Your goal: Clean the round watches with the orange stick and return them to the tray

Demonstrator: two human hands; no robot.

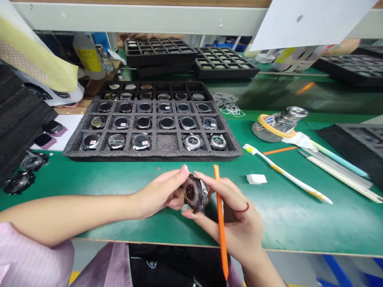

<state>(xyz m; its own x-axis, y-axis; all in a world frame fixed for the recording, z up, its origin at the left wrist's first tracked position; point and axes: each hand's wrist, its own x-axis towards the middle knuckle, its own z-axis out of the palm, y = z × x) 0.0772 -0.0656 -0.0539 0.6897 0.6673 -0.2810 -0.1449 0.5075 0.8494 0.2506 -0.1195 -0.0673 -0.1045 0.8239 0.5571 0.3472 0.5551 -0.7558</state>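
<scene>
A round dark smartwatch case [194, 193] without a strap is held up over the bench between both my hands, its sensor back turned partly toward me. My left hand [167, 189] is closed on its left edge with thumb and fingers. My right hand [236, 215] pinches its right side, and an orange pointed plastic stick [220, 227] is also tucked in that hand, running down toward the bench edge. Just beyond my hands lies a black foam tray [163, 153] of similar watch cases; one front-row compartment shows bare foam.
To the right lie a toothbrush [287, 175], a white eraser-like block [256, 179], a second orange stick [279, 150] and a glass bottle [269, 129]. Loose watches [19, 182] and stacked foam [18, 119] stand left. More trays [226, 71] sit behind; a paper sheet [311, 24] hangs above.
</scene>
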